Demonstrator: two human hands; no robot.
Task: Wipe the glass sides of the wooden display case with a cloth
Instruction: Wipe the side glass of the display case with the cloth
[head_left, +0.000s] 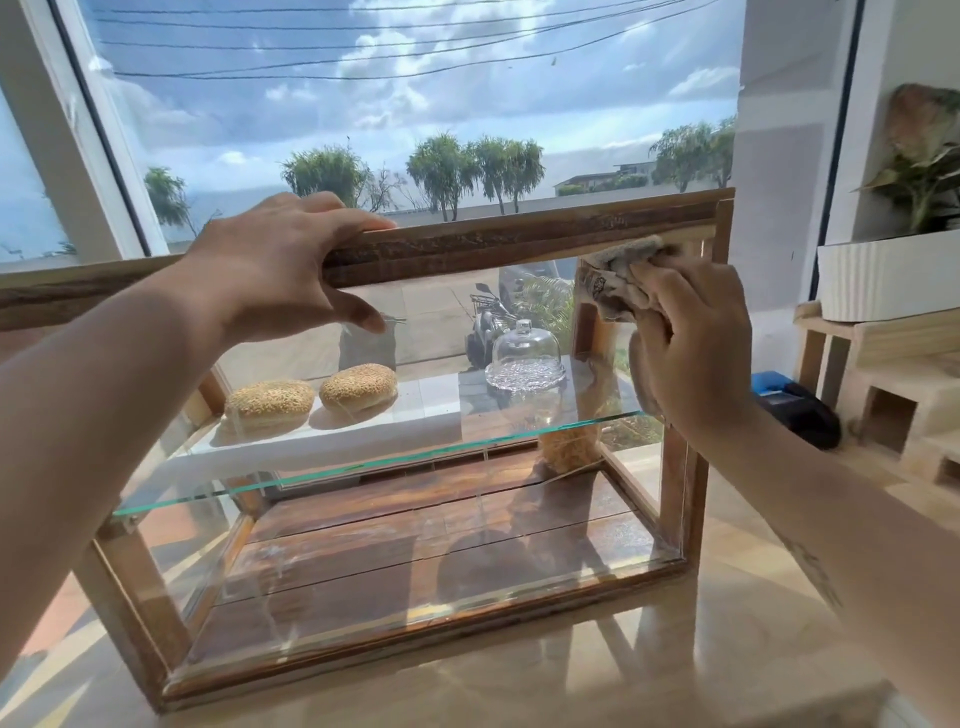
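The wooden display case (519, 241) stands on a pale counter in front of a big window, its glass front facing me. My left hand (275, 265) grips the case's top wooden rail near its left part, thumb hanging down over the front glass. My right hand (691, 338) holds a crumpled grey-beige cloth (618, 275) and presses it against the glass at the upper right corner, just under the top rail. Inside, a glass shelf (363, 465) carries two sesame buns (311, 397) on a white board and a small glass dome (524, 353).
A jar of pale contents (569, 447) stands behind the shelf at the right. To the right of the case are a dark card terminal (795, 410), light wooden stands (893, 374) and a white planter (883, 275) with a plant. The window frame runs behind the case.
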